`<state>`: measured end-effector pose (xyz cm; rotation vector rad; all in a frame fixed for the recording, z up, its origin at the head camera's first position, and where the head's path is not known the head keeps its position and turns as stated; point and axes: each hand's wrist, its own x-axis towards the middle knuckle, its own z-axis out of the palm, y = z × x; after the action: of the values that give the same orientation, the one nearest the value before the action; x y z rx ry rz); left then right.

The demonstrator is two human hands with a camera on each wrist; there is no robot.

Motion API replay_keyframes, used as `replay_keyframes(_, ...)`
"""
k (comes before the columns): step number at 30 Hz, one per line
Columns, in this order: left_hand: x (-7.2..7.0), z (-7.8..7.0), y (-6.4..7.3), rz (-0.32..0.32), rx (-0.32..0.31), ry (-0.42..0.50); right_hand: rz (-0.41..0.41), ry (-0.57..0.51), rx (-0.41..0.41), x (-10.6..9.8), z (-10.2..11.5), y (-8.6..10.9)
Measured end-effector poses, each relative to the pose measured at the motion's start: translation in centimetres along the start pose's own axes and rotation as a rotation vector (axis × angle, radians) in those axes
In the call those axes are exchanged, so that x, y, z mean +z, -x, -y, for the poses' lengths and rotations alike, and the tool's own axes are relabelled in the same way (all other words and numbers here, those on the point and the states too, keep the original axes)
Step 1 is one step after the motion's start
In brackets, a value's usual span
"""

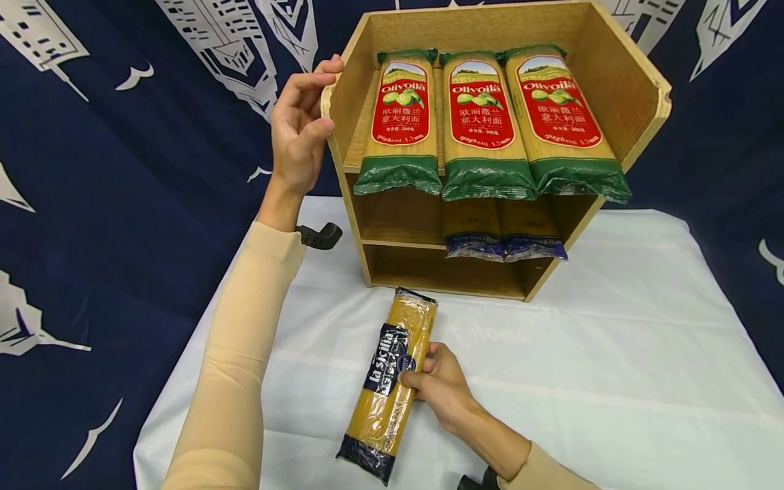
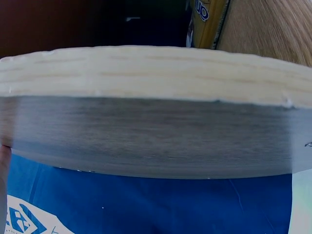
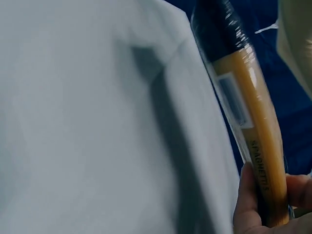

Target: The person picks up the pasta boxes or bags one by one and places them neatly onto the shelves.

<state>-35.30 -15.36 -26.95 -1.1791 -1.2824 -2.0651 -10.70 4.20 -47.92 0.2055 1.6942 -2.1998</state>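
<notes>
In the head view my right hand [image 1: 442,388] grips a pack of La Sicilia spaghetti [image 1: 392,381] by its right edge, in front of a wooden shelf unit [image 1: 450,296]. The right wrist view shows the spaghetti pack [image 3: 251,112] between thumb and fingers, off the white cloth. My left hand [image 1: 300,129] holds the front edge of the unit's left side panel near the top. In the left wrist view that panel [image 2: 156,73] fills the middle, and only a sliver of the hand [image 2: 4,165] shows.
Three Olivoila spaghetti packs [image 1: 480,122] lie side by side on the top shelf, their green ends jutting out. Two blue-ended packs [image 1: 474,245] rest on the middle shelf, toward the right. White cloth [image 1: 612,381] covers the table, and a dark blue patterned curtain [image 1: 153,170] hangs behind.
</notes>
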Motion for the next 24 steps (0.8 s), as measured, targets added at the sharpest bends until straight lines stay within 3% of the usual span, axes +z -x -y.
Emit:
replay_keyframes(6,-0.1,0.0,0.0,0.006,0.006,-0.01,0.08,0.034,0.008,-0.3,2.2,0.9)
replay_keyframes(16,-0.2,0.1,-0.2,0.017,0.008,-0.01,0.181,0.107,-0.081,-0.5,6.3,2.1)
replay_keyframes(24,-0.3,0.1,0.0,0.034,0.014,-0.026,0.147,0.11,-0.115,-0.2,8.4,1.3)
